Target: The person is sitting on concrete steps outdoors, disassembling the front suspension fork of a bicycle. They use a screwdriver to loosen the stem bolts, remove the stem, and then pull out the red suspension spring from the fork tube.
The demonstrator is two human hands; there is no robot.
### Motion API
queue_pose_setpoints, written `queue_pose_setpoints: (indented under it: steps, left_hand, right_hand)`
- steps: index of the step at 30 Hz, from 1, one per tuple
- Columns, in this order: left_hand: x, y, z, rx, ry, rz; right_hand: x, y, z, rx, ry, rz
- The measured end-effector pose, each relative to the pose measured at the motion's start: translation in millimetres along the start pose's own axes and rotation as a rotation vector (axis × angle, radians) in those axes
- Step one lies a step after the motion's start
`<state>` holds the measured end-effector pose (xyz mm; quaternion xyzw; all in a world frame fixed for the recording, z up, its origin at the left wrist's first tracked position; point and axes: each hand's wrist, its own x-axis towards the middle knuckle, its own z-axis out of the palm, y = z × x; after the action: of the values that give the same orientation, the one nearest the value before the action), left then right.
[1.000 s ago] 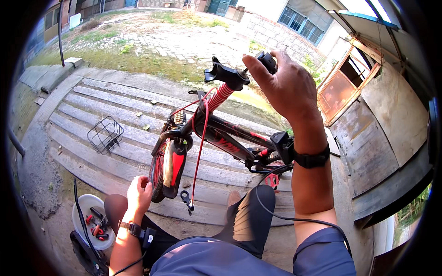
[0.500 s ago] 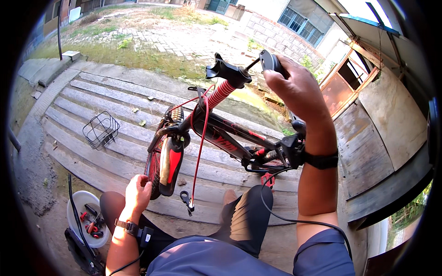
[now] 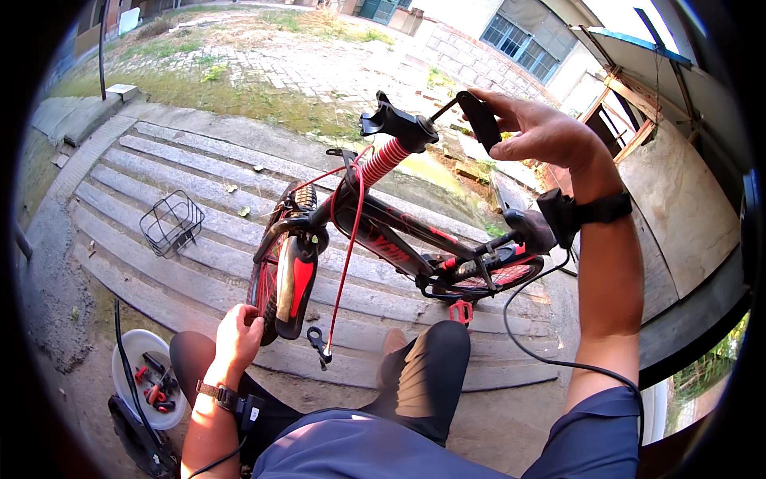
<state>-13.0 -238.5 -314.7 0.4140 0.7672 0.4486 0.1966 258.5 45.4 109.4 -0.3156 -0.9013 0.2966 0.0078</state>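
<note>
The black-and-red bicycle (image 3: 384, 242) stands upright; a dark tool (image 3: 479, 118) tilts beside its stem (image 3: 411, 132). The tool's rod (image 3: 445, 110) seemingly touches it.

Left of centre, a black wire basket (image 3: 172, 225) rests on parallel grey stone slabs (image 3: 209, 275). Lower left, a white bucket (image 3: 148, 342) contains red and black tools (image 3: 162, 391). Upper left, a thin dark pole (image 3: 103, 52) stands upright; pale brick paving (image 3: 279, 72), fringed with grass (image 3: 159, 49), extends across the upper frame. Upper right, a barred window (image 3: 523, 46) above a block wall (image 3: 471, 64); far right, weathered panels (image 3: 674, 160) beneath a sloping roof (image 3: 630, 60).
</note>
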Motion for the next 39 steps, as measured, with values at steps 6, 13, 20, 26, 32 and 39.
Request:
queue_pose_setpoints:
  steps: [6, 13, 20, 26, 32, 39]
  left_hand:
    - [-1, 0, 2, 0.031, -0.023, 0.014]
    - [-2, 0, 1, 0.042, -0.037, 0.006]
    - [-2, 0, 4, 0.052, -0.067, 0.03]
    - [-3, 7, 1, 0.054, -0.1, 0.032]
    - [2, 4, 7, 0.023, -0.108, 0.042]
    - [32, 14, 17, -0.124, -0.218, -0.046]
  right_hand:
    - [9, -27, -3, -0.472, 0.026, -0.027]
    - [20, -23, 5, -0.825, 0.201, -0.122]
    - [25, -16, 8, -1.065, 0.292, -0.12]
    - [28, -25, 6, -0.8, 0.197, -0.053]
    - [29, -30, 12, -0.65, 0.237, 0.046]
    - [35, -9, 0, -0.932, 0.299, -0.286]
